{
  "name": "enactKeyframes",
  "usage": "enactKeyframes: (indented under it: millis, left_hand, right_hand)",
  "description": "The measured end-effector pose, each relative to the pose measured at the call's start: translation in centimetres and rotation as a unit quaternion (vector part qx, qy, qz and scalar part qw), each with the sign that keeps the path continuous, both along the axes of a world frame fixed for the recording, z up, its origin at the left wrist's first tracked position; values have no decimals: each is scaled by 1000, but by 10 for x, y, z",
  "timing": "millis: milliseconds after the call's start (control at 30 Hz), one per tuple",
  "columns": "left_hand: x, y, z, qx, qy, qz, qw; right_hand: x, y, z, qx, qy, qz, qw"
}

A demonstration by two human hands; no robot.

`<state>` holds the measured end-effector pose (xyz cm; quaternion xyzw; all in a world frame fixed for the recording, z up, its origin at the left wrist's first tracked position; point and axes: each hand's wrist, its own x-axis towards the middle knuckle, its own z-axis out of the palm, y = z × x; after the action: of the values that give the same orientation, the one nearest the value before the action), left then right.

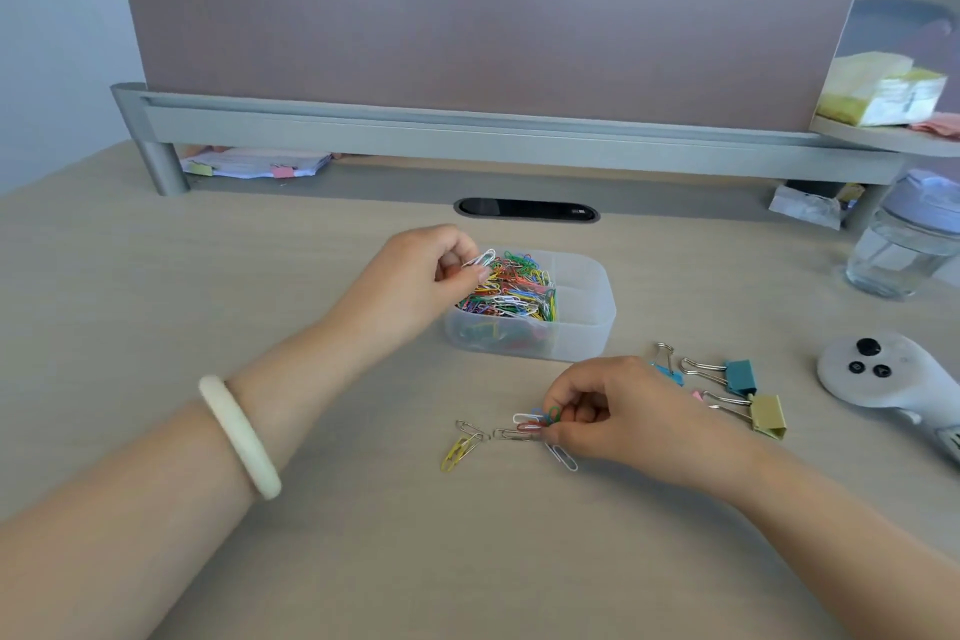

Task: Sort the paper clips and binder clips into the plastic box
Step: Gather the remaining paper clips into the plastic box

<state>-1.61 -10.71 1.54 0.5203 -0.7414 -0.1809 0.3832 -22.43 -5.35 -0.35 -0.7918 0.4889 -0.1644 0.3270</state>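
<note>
Bottom of the frame is mostly plain desk [363, 561], a wide stretch of it between the two forearms, with a pale bangle [240, 437] on the left wrist. Just above that, right of centre, the right hand [618, 411] is palm-down with fingers curled, pinching a little bunch of coloured paper clips [530, 424] against the desktop; a yellow paper clip [457, 452] lies loose just left of them. The binder clips [740, 377] sit right behind that hand, near a white controller [878, 374] by the right edge. Mid-frame is the plastic box [587, 322], its left compartment heaped with clips. The left hand [421, 270] hovers over the box's left rim, pinching a white paper clip [480, 259]. A water jar [904, 244] and a grey riser shelf [467, 135] are further back.
</note>
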Motion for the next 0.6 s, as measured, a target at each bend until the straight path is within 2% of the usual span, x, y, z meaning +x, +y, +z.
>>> enactKeyframes:
  millis: [133, 300, 433, 600]
  left_hand:
    - [-4, -20, -13, 14, -125, 25, 992]
    - [-2, -21, -16, -4, -102, 22, 995]
    - [-1, -18, -14, -2, -117, 0, 993]
    - [4, -13, -15, 7, -123, -36, 992]
  right_hand:
    - [-3, 1, 5, -13, -43, -14, 999]
    - [-5, -14, 16, -34, -93, -47, 994]
    - [6, -45, 39, -73, -118, -66, 988]
    - [24, -104, 51, -151, -37, -106, 982]
